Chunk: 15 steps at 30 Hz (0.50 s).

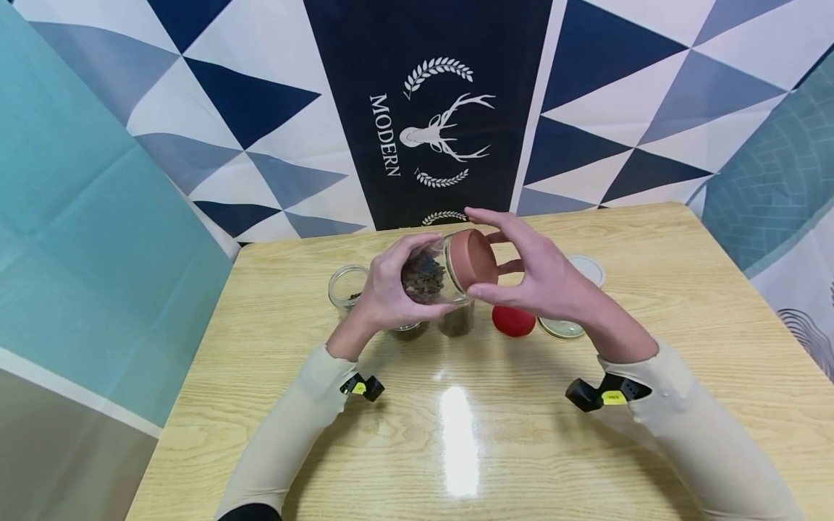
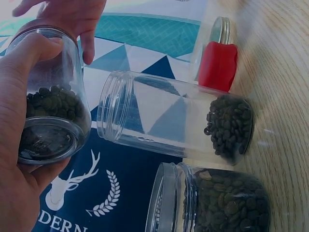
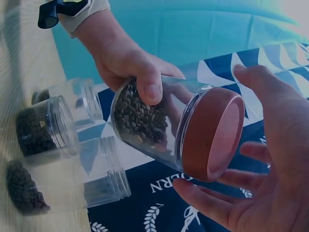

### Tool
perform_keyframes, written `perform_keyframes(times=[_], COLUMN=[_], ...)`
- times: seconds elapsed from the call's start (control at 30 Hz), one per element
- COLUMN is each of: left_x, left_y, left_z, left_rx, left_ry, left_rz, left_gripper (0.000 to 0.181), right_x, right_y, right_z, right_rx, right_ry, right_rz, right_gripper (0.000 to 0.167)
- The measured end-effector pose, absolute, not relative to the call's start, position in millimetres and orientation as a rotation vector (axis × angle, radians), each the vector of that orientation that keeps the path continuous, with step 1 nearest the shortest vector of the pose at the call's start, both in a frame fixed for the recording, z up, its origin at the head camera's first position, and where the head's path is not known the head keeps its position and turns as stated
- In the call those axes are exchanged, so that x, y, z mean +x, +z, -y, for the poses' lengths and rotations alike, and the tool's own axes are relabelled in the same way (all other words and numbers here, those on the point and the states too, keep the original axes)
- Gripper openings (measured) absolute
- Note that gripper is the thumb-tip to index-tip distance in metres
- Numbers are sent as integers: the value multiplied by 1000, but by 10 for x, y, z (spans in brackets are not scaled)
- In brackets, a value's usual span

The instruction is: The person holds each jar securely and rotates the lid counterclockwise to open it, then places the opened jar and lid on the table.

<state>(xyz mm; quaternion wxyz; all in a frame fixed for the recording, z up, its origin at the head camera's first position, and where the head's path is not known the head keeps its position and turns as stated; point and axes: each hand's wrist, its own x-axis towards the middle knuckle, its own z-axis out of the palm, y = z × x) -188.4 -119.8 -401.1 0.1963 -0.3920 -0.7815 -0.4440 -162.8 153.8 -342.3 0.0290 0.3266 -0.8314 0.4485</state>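
In the head view my left hand (image 1: 389, 289) grips a clear jar (image 1: 425, 275) round its body, tilted above the table. Dark bean-like pieces (image 3: 137, 111) fill part of it. A reddish-brown lid (image 1: 476, 259) covers the jar's mouth, which points toward my right hand (image 1: 547, 271). That hand is spread around the lid, thumb on one side and fingers on the other. The right wrist view shows a gap between the thumb and the lid (image 3: 207, 135); whether a fingertip touches it I cannot tell.
Behind and below the hands stand three lidless jars, among them a tall one (image 2: 154, 113) and a shorter, fuller one (image 2: 231, 203), each with dark pieces. A red lid (image 1: 513, 321), a clear-topped lid (image 1: 562, 330) and a pale lid (image 1: 588, 269) lie on the wooden table (image 1: 391, 449).
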Motion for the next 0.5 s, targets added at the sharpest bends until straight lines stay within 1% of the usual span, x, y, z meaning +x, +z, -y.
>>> perform_keyframes(times=[0.13, 0.27, 0.37, 0.5], left_x=[-1879, -1877, -1873, -1876], left_y=[-4008, -4008, -4011, -4015], left_z=[1204, 1204, 1205, 1204], left_rx=[-1080, -1075, -1071, -1074], left_ry=[-1255, -1265, -1257, -1245], left_rz=[2206, 2216, 2217, 2205], left_gripper=[99, 99, 99, 99], right_x=[-1611, -1600, -1591, -1582], right_y=[-3405, -3403, -3417, -3421], right_z=[-1538, -1522, -1503, -1469], right_rx=[826, 709, 675, 663], right_ry=[1452, 1486, 1502, 1499], right_rz=[2640, 2659, 2660, 2668], right_gripper=[85, 73, 69, 71])
